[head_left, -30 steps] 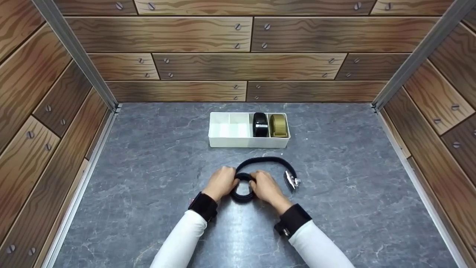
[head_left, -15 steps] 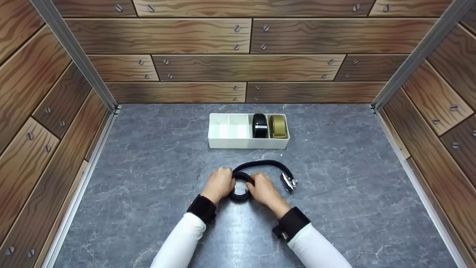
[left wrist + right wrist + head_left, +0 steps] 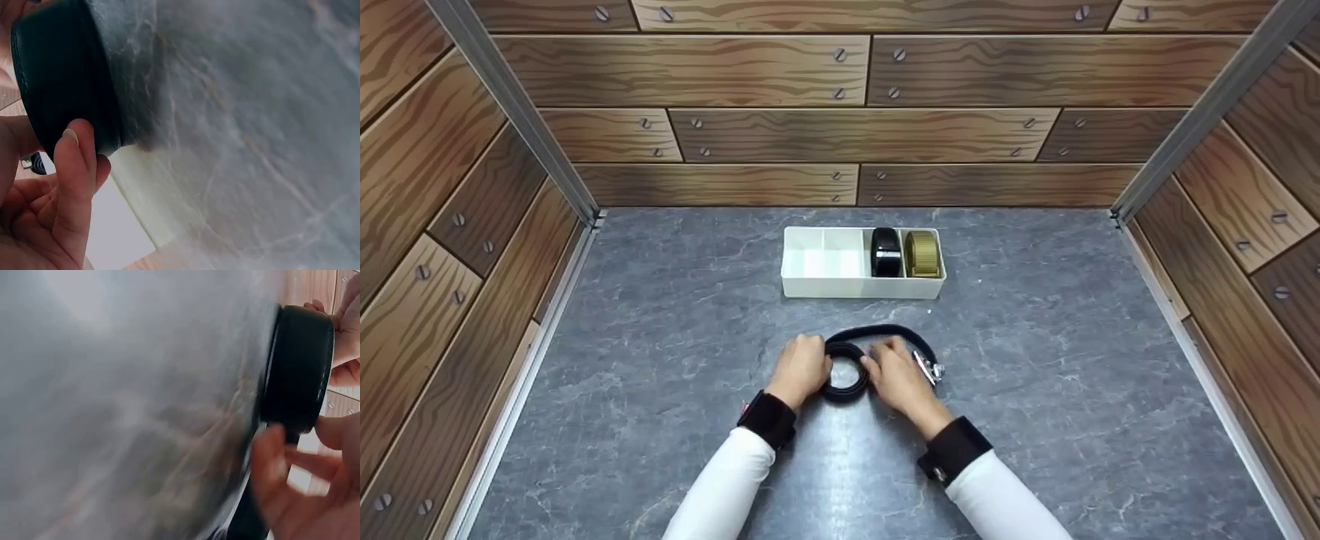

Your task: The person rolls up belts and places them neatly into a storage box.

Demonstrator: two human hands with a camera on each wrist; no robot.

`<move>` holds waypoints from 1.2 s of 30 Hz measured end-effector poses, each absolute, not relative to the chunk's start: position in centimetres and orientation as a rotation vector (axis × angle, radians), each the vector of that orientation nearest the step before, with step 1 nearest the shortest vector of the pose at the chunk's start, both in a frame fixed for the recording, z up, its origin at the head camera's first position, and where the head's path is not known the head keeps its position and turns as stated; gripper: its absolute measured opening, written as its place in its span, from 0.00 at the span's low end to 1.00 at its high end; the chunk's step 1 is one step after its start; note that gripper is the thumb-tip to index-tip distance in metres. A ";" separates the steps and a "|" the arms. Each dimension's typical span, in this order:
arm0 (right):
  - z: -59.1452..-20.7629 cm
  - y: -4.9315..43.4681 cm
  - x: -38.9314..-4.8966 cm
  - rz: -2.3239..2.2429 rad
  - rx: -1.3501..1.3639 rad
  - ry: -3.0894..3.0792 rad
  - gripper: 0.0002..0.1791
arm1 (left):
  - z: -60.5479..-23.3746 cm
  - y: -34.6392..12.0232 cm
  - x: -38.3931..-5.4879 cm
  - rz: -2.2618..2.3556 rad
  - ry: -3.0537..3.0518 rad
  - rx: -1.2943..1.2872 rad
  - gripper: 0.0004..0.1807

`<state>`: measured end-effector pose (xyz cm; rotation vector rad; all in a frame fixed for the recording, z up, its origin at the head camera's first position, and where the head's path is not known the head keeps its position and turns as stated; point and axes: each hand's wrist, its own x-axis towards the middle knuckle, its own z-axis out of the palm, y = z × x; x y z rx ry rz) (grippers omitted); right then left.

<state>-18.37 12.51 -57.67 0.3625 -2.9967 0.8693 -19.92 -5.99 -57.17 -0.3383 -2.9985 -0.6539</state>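
A black leather belt point(image 3: 846, 394), partly wound into a ring-shaped coil, stands on edge on the grey marbled surface. Its loose end arcs behind the coil to a silver buckle point(image 3: 925, 369) on the right. My left hand point(image 3: 801, 369) grips the coil's left side; the left wrist view shows its fingertips point(image 3: 79, 138) against the leather. At the coil's right side is my right hand point(image 3: 898, 377), thumb and fingers bent about the band. In the right wrist view, its blurred fingertips point(image 3: 270, 439) are at the coil's lower edge, beside the loose strap.
Behind the hands stands a white divided box point(image 3: 825, 288). A black rolled belt point(image 3: 886, 253) and an olive-gold rolled strap point(image 3: 922, 255) occupy its right compartments. Wood-patterned walls point(image 3: 855, 135) enclose the surface at the back and sides.
The buckle end has drawn leftward, closer to the right hand, and the loose arc is shorter. The right hand has shifted slightly on the coil; the left hand keeps its grip.
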 end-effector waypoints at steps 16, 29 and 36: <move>-57.1 18.3 -18.7 0.644 0.204 -2.996 0.16 | -57.1 -6.6 -19.6 -0.730 -3.028 -0.216 0.08; -56.2 21.0 -21.0 0.541 0.146 -3.085 0.23 | -57.0 -6.2 -19.3 -0.714 -3.065 -0.185 0.08; -57.0 20.9 -21.5 0.673 0.194 -2.845 0.11 | -56.9 -5.9 -19.3 -0.725 -3.105 -0.158 0.09</move>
